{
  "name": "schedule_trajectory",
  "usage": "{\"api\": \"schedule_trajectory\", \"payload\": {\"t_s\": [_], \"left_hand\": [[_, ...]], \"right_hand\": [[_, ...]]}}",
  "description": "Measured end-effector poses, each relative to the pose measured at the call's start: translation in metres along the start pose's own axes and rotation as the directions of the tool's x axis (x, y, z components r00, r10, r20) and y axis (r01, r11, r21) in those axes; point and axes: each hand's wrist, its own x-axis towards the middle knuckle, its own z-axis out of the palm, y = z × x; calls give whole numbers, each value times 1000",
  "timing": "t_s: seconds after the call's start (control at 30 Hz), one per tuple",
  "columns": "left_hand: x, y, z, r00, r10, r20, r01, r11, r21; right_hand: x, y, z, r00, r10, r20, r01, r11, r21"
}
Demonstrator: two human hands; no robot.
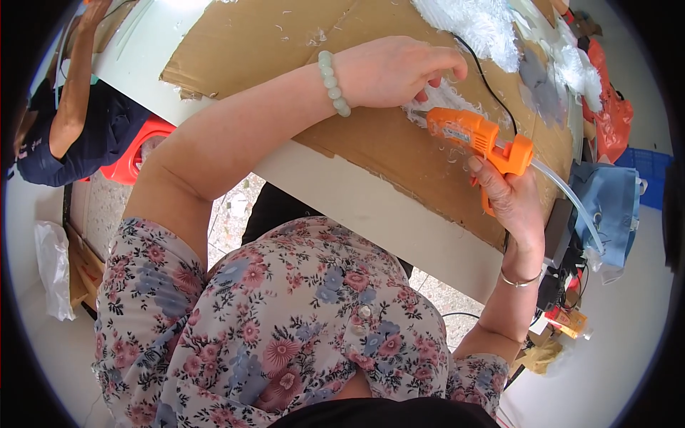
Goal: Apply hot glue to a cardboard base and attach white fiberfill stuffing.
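Note:
My right hand (pixel 512 200) is closed round the grip of an orange hot glue gun (pixel 464 128). A pale glue stick (pixel 571 200) sticks out of the gun's back end. Its nozzle points left, at the near edge of a white fluffy piece (pixel 448 98) lying on brown cardboard (pixel 342 143). My left hand (pixel 392 70), with a pale green bead bracelet (pixel 330 82) on the wrist, is bent over that piece. Its index finger reaches out to the right; the other fingers curl down onto the fluff, and the thumb is hidden.
A black cord (pixel 489 78) crosses the cardboard beyond the gun. More white fluffy material (pixel 474 28) lies at the far right. A blue bag (pixel 606 207) and a red plastic bag (pixel 610 107) are at the right side. Another person's arm (pixel 73 107) shows at far left, near a red stool-like object (pixel 135 153).

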Motion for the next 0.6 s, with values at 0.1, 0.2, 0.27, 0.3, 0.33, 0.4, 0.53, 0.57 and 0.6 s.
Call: {"api": "schedule_trajectory", "payload": {"t_s": [0.1,0.2,0.27,0.3,0.33,0.4,0.53,0.57,0.6], "left_hand": [[0,-1,0,1000,15,-5,-15,1000,11],[1,-2,0,1000,26,7,-26,999,25],[1,-3,0,999,32,4,-32,999,29],[1,-2,0,999,32,5,-32,999,29],[1,-2,0,999,35,0,-35,999,31],[2,-3,0,999,38,-4,-38,999,35],[4,-4,1,994,103,-41,-103,995,4],[4,-4,0,990,130,-58,-130,992,1],[4,-4,-1,990,130,-58,-130,991,3]], "right_hand": [[-1,-3,-1,1000,10,-5,-10,998,55],[0,0,0,1000,27,-3,-27,994,106],[1,1,0,1000,19,-7,-18,993,117],[2,1,0,1000,25,-6,-25,997,79],[3,1,0,999,32,-5,-31,999,41],[6,0,2,1000,21,-9,-20,999,48],[8,-2,5,999,-26,-24,27,999,45],[9,-2,7,999,-27,-24,28,999,46],[10,-1,9,997,-62,-43,65,995,72]]}}
